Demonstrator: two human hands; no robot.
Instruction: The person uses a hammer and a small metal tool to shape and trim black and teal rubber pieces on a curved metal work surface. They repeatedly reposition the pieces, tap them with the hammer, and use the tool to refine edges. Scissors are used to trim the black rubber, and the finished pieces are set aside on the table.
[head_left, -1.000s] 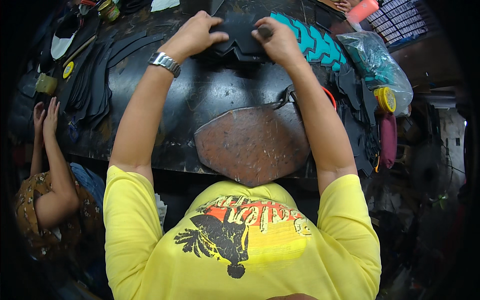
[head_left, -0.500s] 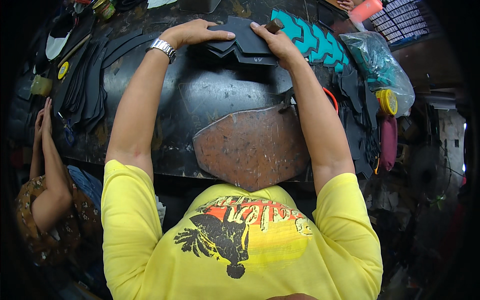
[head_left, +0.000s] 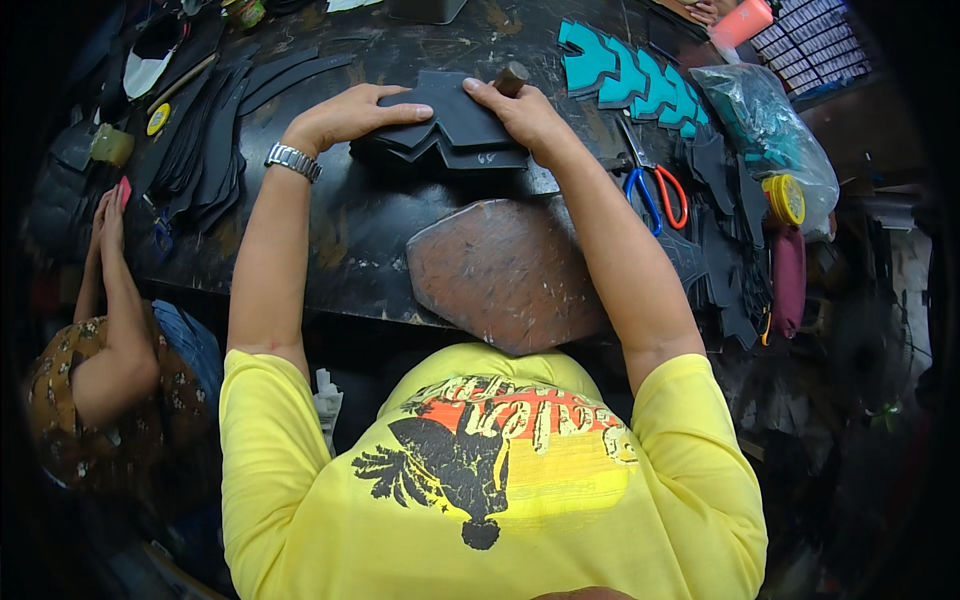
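Near edge of dark worktable (head_left: 380,240): worn brown cutting slab (head_left: 505,272). Beyond it, my left hand (head_left: 350,115) flat, fingers spread, pressing stack of black cut pieces (head_left: 450,130). My right hand (head_left: 525,112) on stack's right side, gripping small wooden-handled tool (head_left: 512,78). Right: scissors (head_left: 655,190). Farther: teal cut pieces (head_left: 625,75).

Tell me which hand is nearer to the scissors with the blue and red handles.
Right. The right hand rests on the stack of black cut pieces, just left of the scissors. The left hand lies on the stack's far side, farther from them.
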